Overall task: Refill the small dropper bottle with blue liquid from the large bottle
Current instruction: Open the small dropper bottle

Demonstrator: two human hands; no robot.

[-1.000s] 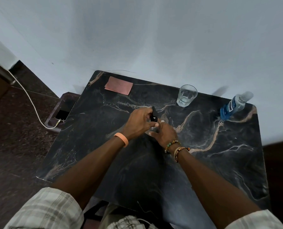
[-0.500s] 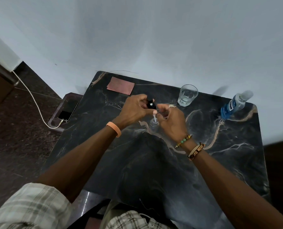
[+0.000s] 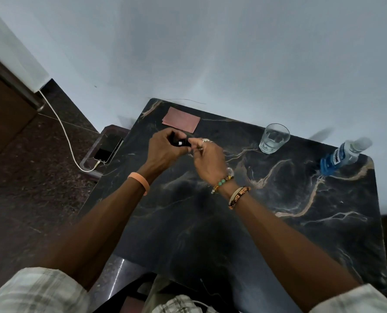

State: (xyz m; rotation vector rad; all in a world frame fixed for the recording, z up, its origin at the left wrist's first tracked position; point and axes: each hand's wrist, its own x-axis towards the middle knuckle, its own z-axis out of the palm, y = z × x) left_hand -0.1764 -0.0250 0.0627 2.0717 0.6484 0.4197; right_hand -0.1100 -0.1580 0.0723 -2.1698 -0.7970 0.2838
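Observation:
My left hand [image 3: 163,151] is raised over the black marble table [image 3: 278,233] and grips the black dropper cap [image 3: 180,143]. My right hand [image 3: 208,160] is right beside it, thumb and forefinger pinched at the cap's end on what looks like the thin glass dropper tube. The small clear dropper bottle [image 3: 230,171] peeks out behind my right wrist, seemingly standing on the table; most of it is hidden. The large bottle of blue liquid [image 3: 344,158], with its clear cap on, stands at the far right corner, well away from both hands.
A glass of water [image 3: 274,138] stands at the back between my hands and the large bottle. A pink card [image 3: 180,119] lies at the back left. A phone [image 3: 108,149] charges on a low ledge left of the table. The wall is just behind.
Both hands have risen from the table and moved back and left. The dropper has come out of the small bottle, which stays on the table. My right hand has let go of the bottle.

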